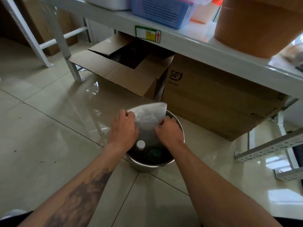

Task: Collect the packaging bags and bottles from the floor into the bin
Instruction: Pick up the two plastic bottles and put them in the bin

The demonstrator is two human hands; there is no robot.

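A round metal bin stands on the tiled floor in front of me. A white, partly clear packaging bag sticks up out of its far side. My left hand grips the bag's left edge and my right hand grips its right edge, both over the bin's mouth. Inside the bin, near its front, I see a bottle with a white cap and a bottle with a dark green cap. The lower part of the bag is hidden by my hands.
A grey metal shelf runs overhead with a blue basket and an orange tub. Under it sit an open cardboard box and a closed SF box. Perforated metal rails lie at the right.
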